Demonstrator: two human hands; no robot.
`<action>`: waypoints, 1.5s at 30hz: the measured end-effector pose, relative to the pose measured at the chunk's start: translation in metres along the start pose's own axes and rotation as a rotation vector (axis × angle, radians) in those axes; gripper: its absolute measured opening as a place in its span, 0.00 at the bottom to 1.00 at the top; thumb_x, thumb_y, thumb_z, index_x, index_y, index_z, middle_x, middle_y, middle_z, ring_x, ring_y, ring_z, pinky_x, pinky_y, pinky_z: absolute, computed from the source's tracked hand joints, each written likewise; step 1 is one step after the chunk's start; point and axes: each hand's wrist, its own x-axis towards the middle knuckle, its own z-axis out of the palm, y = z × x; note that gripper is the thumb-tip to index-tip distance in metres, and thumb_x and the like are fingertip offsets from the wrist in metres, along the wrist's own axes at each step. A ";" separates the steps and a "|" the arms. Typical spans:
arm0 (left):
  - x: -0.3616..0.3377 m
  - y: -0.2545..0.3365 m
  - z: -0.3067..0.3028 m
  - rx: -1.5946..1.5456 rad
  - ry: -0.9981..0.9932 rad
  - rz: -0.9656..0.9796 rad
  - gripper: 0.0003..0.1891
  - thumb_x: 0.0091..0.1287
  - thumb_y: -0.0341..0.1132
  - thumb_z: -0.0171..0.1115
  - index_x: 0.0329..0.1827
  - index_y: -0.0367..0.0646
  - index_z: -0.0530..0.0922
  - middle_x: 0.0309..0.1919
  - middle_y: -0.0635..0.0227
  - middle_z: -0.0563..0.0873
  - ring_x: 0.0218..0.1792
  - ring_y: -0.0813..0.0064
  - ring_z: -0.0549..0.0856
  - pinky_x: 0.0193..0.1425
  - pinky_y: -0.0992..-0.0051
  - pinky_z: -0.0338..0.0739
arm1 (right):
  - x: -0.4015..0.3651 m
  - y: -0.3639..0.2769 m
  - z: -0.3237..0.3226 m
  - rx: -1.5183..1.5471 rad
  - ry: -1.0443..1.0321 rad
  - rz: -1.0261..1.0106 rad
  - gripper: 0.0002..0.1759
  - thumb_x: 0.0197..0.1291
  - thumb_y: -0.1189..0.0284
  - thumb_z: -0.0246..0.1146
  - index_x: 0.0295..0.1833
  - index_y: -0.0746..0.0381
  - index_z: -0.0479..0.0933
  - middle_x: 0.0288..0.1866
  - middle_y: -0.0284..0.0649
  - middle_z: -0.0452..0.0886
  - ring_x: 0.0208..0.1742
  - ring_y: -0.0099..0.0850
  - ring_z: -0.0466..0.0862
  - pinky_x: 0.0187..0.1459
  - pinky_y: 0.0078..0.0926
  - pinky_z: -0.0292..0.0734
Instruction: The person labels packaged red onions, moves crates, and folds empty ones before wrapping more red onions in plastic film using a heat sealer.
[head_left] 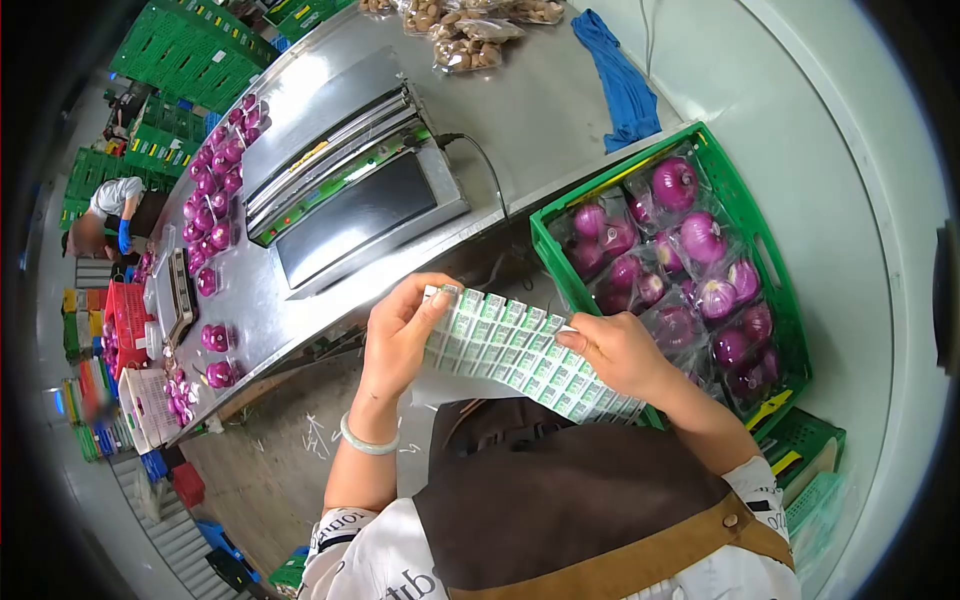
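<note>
Packing line, bench side: your left hand (pixel 400 335) and right hand (pixel 622 352) stretch a label sheet (pixel 510 355) between them, above your apron. The left fingers pinch the sheet's upper corner, thumb in front. The right fingers curl over its edge and pinch it partway along, so the rest of the sheet trails past them twd your body.

Judgement: hold the sheet flat and taut w/ light pressure. Grip the margins, not the printed labels, so none lifts or creases. The loose tail below your right fingers looks likeliest to fold.

Just beyond your right fingers is a green crate (pixel 616 173) packed w/ bagged red onions (pixel 700 235). Ahead of your left fingers a wrapping machine (pixel 350 190) sits on the steel bench (pixel 540 110), its cable running twd the crate. Farther out are a blue cloth (pixel 620 80), bags of brown produce (pixel 465 45) and rows of wrapped onions (pixel 215 180). A co-worker (pixel 115 205) in blue gloves works at the far end, well apart. Nothing sits between your fingers and the crate.
</note>
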 end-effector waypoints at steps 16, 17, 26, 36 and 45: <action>-0.016 -0.004 0.010 0.192 0.083 -0.003 0.08 0.71 0.32 0.56 0.37 0.34 0.78 0.24 0.78 0.77 0.27 0.89 0.70 0.32 0.84 0.65 | 0.059 -0.035 0.002 -0.626 0.489 -0.741 0.06 0.57 0.66 0.62 0.37 0.54 0.75 0.31 0.30 0.78 0.27 0.28 0.79 0.30 0.27 0.73; -0.015 -0.011 0.011 0.184 0.096 0.001 0.09 0.72 0.32 0.56 0.37 0.35 0.78 0.25 0.78 0.77 0.28 0.89 0.70 0.32 0.85 0.65 | 0.059 -0.032 0.002 -0.458 0.531 -0.781 0.06 0.57 0.66 0.62 0.37 0.55 0.75 0.31 0.31 0.78 0.28 0.29 0.79 0.30 0.28 0.73; -0.026 -0.021 -0.053 -0.016 0.312 0.095 0.08 0.72 0.31 0.54 0.34 0.38 0.74 0.28 0.77 0.75 0.31 0.88 0.69 0.37 0.85 0.63 | 0.077 0.145 -0.068 0.358 0.486 0.101 0.12 0.58 0.68 0.67 0.41 0.65 0.76 0.32 0.41 0.84 0.33 0.27 0.83 0.35 0.27 0.75; -0.023 -0.017 -0.045 0.117 0.322 0.188 0.09 0.73 0.32 0.54 0.35 0.37 0.75 0.29 0.77 0.75 0.31 0.86 0.70 0.37 0.84 0.64 | 0.065 0.207 -0.075 -0.218 0.582 0.376 0.14 0.55 0.67 0.65 0.43 0.63 0.72 0.35 0.47 0.83 0.40 0.45 0.84 0.38 0.43 0.77; -0.014 -0.010 -0.024 0.191 0.087 0.159 0.08 0.72 0.32 0.55 0.35 0.37 0.75 0.28 0.78 0.75 0.30 0.88 0.68 0.35 0.85 0.63 | 0.001 0.206 -0.047 -0.475 0.287 0.425 0.21 0.51 0.62 0.70 0.44 0.61 0.71 0.32 0.48 0.82 0.39 0.47 0.83 0.37 0.45 0.74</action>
